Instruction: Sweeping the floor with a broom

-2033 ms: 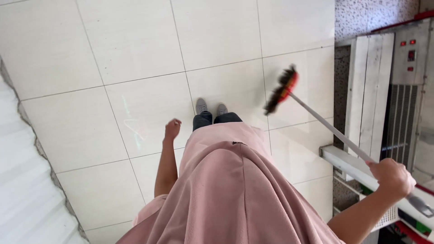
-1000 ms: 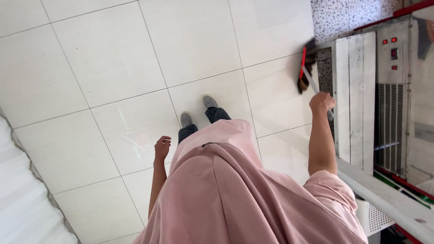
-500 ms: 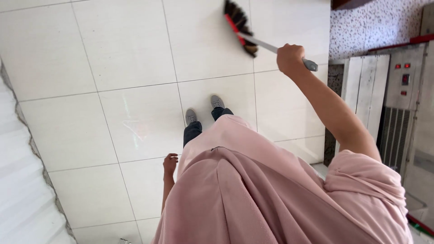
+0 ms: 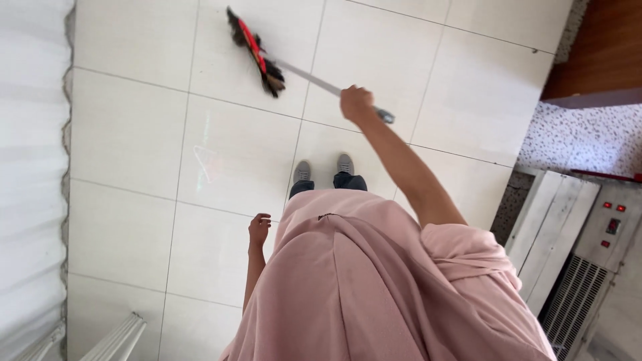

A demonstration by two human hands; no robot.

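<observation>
Your right hand was clenched round the broom handle near its end, arm outstretched; your left hand hung loosely curled, empty. Such an end-grip risked the head skidding wide.

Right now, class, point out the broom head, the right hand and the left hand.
broom head [image 4: 257, 53]: head view, on the red band above the bristles.
right hand [image 4: 356, 103]: head view, knuckles gripping the handle.
left hand [image 4: 259, 229]: head view, back of hand.
</observation>
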